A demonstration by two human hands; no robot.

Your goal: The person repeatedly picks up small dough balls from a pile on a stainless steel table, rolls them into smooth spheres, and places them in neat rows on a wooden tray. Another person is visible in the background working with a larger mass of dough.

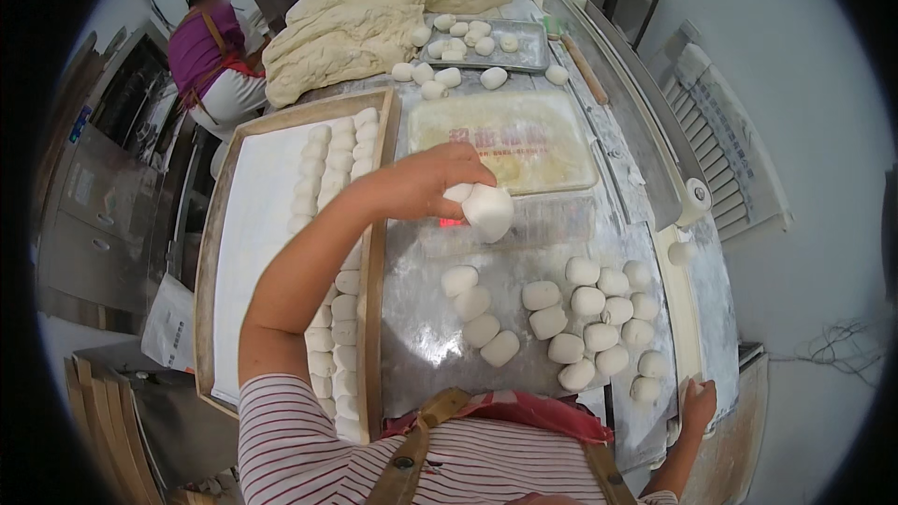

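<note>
My left hand (456, 186) reaches over the middle of the metal worktop and grips white dough pieces (489, 214), at least two pressed together. Below it on the worktop (421, 372) stand a slanting row of dough pieces (481, 330) and a larger group (602, 337) to the right. My right hand (698, 403) is at the near end of a pale conveyor belt (677, 308); something pale shows at its fingertips, and whether it holds this is unclear. One dough piece (682, 253) sits farther up the belt. A wooden tray (372, 337) at left holds rows of dough buns (344, 333) on white lining.
Behind my left hand lies a flour-dusted board with red print (501, 133). Farther back are a metal tray (537, 56) with dough pieces, a rolling pin (584, 70) and a large dough mass (344, 35). A co-worker in purple (210, 49) is at the far left.
</note>
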